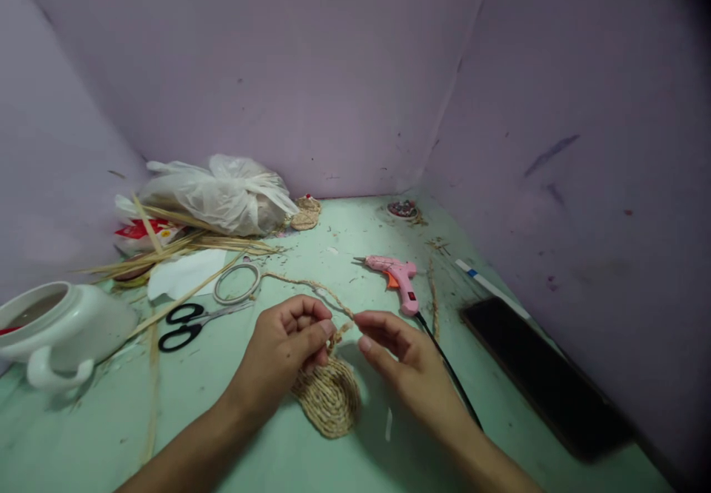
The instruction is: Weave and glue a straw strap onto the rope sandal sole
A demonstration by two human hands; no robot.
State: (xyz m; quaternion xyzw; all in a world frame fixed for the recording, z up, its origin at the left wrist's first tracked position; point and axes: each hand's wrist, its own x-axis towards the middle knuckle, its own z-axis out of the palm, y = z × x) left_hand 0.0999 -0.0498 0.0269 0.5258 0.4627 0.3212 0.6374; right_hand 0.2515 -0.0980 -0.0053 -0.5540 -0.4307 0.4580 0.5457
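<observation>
A small oval mat of coiled straw braid (329, 398) lies on the pale green table (233, 419) just in front of me. My left hand (286, 349) is curled over its upper edge, thumb and fingers pinched on the braid. My right hand (394, 356) pinches the loose braid (311, 284) where it leaves the mat. That braid trails away up and left toward a roll of tape (237, 284).
A pink glue gun (397, 278) with a black cord lies right of centre. Black scissors (192, 324), straw stalks (183, 245), a plastic bag (222, 193), a white cup (55, 330), another coiled mat (305, 214) and a dark slab (541, 374) surround the hands. Purple walls enclose the table.
</observation>
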